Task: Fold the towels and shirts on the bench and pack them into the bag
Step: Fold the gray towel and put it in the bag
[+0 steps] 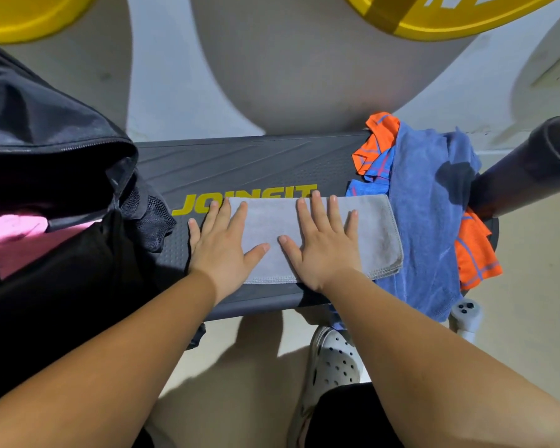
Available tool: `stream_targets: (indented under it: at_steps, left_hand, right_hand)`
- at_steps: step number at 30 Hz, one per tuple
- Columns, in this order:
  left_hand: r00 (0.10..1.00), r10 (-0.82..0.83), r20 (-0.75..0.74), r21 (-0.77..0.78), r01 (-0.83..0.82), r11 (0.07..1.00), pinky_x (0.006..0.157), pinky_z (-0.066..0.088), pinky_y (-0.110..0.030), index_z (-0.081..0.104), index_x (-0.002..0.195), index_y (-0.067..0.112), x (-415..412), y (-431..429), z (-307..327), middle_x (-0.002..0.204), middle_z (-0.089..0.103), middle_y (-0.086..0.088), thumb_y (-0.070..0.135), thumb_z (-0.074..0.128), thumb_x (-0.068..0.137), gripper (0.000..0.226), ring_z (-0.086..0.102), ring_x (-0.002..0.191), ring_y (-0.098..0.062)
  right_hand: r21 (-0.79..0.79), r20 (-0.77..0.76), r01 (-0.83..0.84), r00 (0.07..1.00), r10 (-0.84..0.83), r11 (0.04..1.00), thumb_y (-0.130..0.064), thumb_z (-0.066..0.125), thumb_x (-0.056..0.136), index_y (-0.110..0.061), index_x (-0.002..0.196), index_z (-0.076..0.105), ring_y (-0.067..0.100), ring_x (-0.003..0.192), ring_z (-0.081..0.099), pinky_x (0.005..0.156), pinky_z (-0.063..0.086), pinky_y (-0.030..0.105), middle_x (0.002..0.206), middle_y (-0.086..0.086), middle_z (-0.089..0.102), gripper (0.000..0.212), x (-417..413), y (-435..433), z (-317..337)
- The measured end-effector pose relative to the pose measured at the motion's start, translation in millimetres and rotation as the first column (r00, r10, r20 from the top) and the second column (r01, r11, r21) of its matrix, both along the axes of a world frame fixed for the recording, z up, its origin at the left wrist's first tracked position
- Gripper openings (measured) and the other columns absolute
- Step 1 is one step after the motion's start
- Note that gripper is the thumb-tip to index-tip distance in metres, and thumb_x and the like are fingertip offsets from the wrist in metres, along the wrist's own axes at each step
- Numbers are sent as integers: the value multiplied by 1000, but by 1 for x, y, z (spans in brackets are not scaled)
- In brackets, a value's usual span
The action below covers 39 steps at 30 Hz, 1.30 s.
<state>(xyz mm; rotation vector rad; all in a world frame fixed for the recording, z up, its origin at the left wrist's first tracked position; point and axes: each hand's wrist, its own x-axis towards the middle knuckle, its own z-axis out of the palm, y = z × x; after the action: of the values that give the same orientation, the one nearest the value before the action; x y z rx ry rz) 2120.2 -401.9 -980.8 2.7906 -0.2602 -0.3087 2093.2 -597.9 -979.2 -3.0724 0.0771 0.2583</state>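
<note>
— Hands, two entries. Left hand [222, 250]: flat, fingers spread, palm down on the left end of the grey towel [372, 234], fingertips reaching past it onto the bench [240, 163]. Right hand [320, 250]: flat, fingers spread, palm down on the towel's middle. Neither grips anything.

— Grey towel, location?

— On the bench seat, towards its near edge, partly over the yellow lettering. Folded to a rectangle, with stacked hems showing at its right corner. Its right end lies on the blue towel [427, 205].

— Step in hand?

— Judged: pressing the fold flat. Folding of this item looks nearly finished; packing not yet done.

— Other stock?

— Blue towel, unfolded, draped over the bench's right end. Orange shirt [476, 253], crumpled, beneath and beside it.

— Bag?

— Black bag [46, 130], at the bench's left end, zip open, something pink [10, 234] inside. Just beside the left hand.

— Next move calls for?

— Probably one more fold, or a lift. Either way the fingers must get under or pinch the edges so the layers hold together, then carry left to the opening. Risk: the right end drags the blue towel along.
</note>
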Motion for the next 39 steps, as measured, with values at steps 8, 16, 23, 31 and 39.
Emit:
stream_targets:
  at_steps: [8,16,23,31,39]
  left_hand:
    - [999,13,44,-179,-5,984,117,22,-41,21,157,25,8,5,16,165,17,4,39,67,89,83,22,147,-24]
    - [999,36,-40,-445,-50,894,115,12,-13,29,155,21,7,6,16,165,13,3,3,67,87,80,12,150,-8]
    - [999,34,-42,-450,-50,892,104,21,-10,52,142,22,14,-9,44,153,40,-2,-2,66,82,66,34,141,-14]
    - [998,-28,55,-497,52,866,106,23,-9,55,141,17,11,-72,106,153,42,-2,-6,60,77,68,35,142,-9]
    - [994,-106,26,-510,104,854,114,29,-22,58,138,23,-9,-170,98,156,36,-11,-1,64,78,64,35,144,-18]
  right_hand:
    - [2,-3,4,1000,-4,1000,-74,2,91,-29,158,-5,29,151,-16,119,-5,60,166,0,-14,80,0,0,1]
    - [10,-6,-1,1000,1,1000,-74,2,91,-30,158,-4,29,151,-16,119,-6,60,166,-1,-14,80,0,0,-1]
    - [47,-162,-43,986,50,998,-74,5,91,-32,157,-11,28,150,-22,118,-8,60,164,-3,-21,80,8,-5,10]
    - [396,-256,12,962,98,918,-49,32,104,-19,159,13,21,152,16,120,16,32,166,1,13,65,6,-75,80]
    - [831,-496,531,842,-209,164,-50,41,102,-35,144,48,32,107,69,93,56,41,122,10,68,45,-13,-150,110]
